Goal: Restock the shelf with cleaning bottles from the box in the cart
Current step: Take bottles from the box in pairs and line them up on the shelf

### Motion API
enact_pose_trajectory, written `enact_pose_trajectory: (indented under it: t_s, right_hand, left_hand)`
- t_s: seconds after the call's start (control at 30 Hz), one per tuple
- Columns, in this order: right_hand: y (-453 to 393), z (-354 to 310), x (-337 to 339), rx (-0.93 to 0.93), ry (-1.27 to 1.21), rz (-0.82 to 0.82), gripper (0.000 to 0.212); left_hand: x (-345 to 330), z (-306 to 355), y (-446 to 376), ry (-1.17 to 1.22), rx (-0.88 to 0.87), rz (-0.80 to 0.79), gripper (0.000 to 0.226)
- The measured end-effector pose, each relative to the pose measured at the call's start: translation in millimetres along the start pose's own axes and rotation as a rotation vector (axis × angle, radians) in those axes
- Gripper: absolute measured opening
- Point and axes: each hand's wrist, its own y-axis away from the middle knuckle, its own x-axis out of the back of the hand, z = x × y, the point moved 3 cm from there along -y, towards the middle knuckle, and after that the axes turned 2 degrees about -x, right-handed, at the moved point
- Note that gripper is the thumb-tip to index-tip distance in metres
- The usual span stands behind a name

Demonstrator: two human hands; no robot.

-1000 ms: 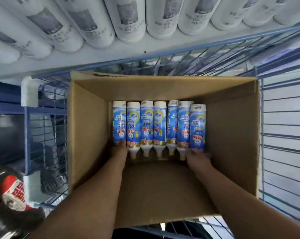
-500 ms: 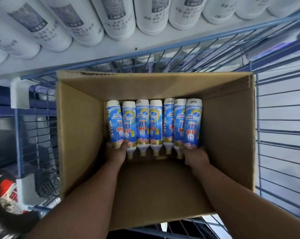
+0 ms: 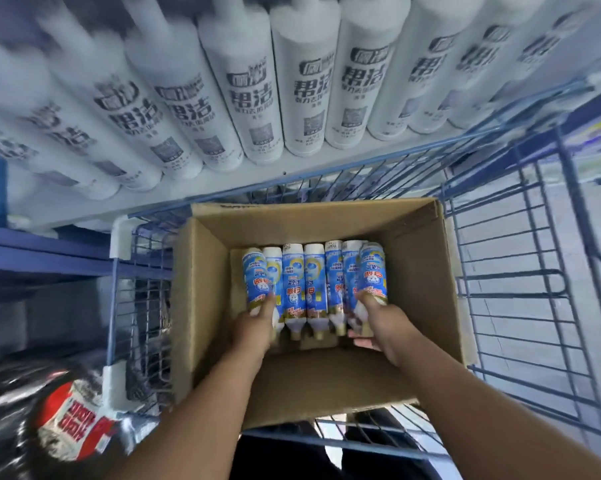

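An open cardboard box (image 3: pixel 427 271) sits in a blue wire cart (image 3: pixel 520 306). Several blue-and-white cleaning bottles (image 3: pixel 304 285) lie side by side in the box, necks toward me. My left hand (image 3: pixel 254 327) is closed around the neck end of the leftmost bottle (image 3: pixel 256 278), which is tipped up above the row. My right hand (image 3: pixel 378 323) grips the rightmost bottle (image 3: pixel 373 275) at its lower end, and that bottle is also raised. The shelf (image 3: pixel 174 199) runs above the cart.
A row of tall white bottles (image 3: pixel 302 88) with dark lettering stands along the shelf edge. A dark bottle with a red label (image 3: pixel 74 420) is at the lower left. The cart's wire side rises on the right, beside the grey floor (image 3: pixel 590 237).
Both hands have closed on the outer bottles of the row and lifted them slightly. The view has tilted up, showing more of the shelf with white bottles.
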Motion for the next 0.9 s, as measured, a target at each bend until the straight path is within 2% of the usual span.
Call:
enact_pose_trajectory:
  t_s: [0.1, 0.2, 0.43, 0.67, 0.8, 0.9]
  right_hand:
    - [24, 2, 3, 0.054, 0.060, -0.002, 0.057]
    - [46, 5, 8, 0.144, 0.123, -0.030, 0.065]
    - [108, 0, 25, 0.357, 0.239, -0.157, 0.060]
    - [174, -5, 54, 0.589, 0.235, -0.260, 0.058]
    - [212, -15, 70, 0.685, 0.244, -0.258, 0.055]
    - [234, -19, 78, 0.720, 0.219, -0.288, 0.056]
  left_hand:
    - [9, 5, 34, -0.014, -0.057, -0.019, 0.050]
    - [12, 11, 64, -0.003, -0.070, -0.099, 0.060]
    - [21, 22, 140, 0.119, -0.229, -0.121, 0.039]
    - [27, 19, 224, 0.242, -0.376, -0.081, 0.036]
    - [34, 20, 266, 0.287, -0.448, -0.058, 0.041]
    - [40, 27, 291, 0.350, -0.482, -0.055, 0.036]
